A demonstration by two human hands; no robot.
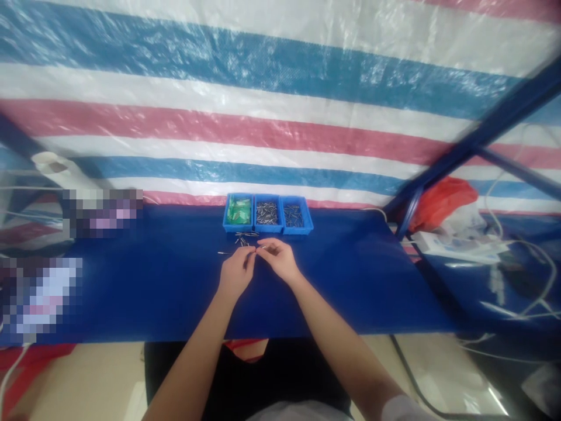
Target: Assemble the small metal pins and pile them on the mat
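Over the middle of the blue table, my left hand (237, 271) and my right hand (279, 259) meet at the fingertips, both pinched closed. What lies between the fingers is too small to make out. Just beyond them several small dark metal pieces (246, 234) lie on the table, and one thin piece (223, 252) is left of my left hand. Three blue bins stand side by side behind: the left bin holds green packets (239, 211), the middle one many small metal parts (267, 213), the right one thin metal pieces (293, 216).
The blue table (144, 280) spans the view before a striped plastic sheet (263, 126). At right are a blue metal frame (456, 155), a red bag (445, 202) and white cables. A white roll (61, 169) and blurred-out items are at left.
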